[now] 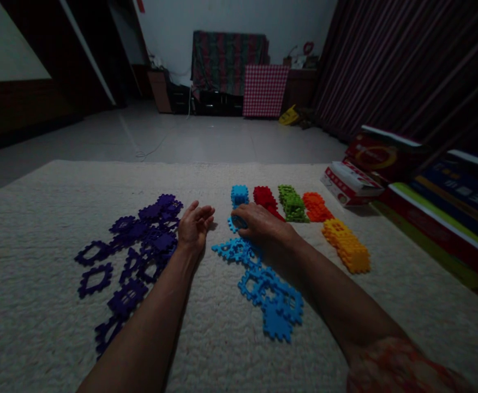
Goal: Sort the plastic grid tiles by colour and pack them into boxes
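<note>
My left hand (195,225) rests on the cream rug (38,218) with its fingers loosely curled and apart, holding nothing, just right of several loose purple foam puzzle pieces (136,245). My right hand (259,224) lies palm down with fingers closed over a blue foam piece (234,222) at the top of a spread of blue pieces (267,295). A small assembled blue cube (239,194) stands just beyond my right hand.
Behind the blue cube sit stacks of red (266,199), green (292,203), orange (316,206) and yellow (347,245) foam pieces. Flat boxes (351,183) and more cartons line the right edge by a curtain. Furniture stands at the far wall.
</note>
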The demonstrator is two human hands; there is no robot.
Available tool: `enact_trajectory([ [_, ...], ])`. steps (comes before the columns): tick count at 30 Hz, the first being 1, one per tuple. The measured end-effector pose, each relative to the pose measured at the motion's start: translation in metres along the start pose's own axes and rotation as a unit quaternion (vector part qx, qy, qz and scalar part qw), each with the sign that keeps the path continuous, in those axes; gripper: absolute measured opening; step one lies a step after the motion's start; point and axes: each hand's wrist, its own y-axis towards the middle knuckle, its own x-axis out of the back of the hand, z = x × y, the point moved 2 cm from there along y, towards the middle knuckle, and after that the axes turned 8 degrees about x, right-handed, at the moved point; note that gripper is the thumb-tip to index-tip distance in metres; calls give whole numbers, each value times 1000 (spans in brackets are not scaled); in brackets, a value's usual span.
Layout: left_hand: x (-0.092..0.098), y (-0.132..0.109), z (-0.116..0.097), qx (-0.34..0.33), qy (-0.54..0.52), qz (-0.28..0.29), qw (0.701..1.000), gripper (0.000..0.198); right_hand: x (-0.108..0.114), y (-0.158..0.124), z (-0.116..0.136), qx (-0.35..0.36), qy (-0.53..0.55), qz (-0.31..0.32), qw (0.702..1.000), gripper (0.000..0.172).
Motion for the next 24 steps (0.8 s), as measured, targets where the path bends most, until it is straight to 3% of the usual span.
enact_trajectory([
  [7,1,2,1,-5,3,-1,1000,41,-2,-3,0,21,22,-41,999,30],
  [12,1,2,1,-6,3,0,1000,41,0,6,-7,11,-46,-124,991,46],
  [16,0,1,1,-6,2,-1,1000,40,3,14,-11,-23,-108,-196,974,46],
  [24,1,0,2,-12,2,8,1000,44,-8,16,-15,-49,-123,-218,967,45],
])
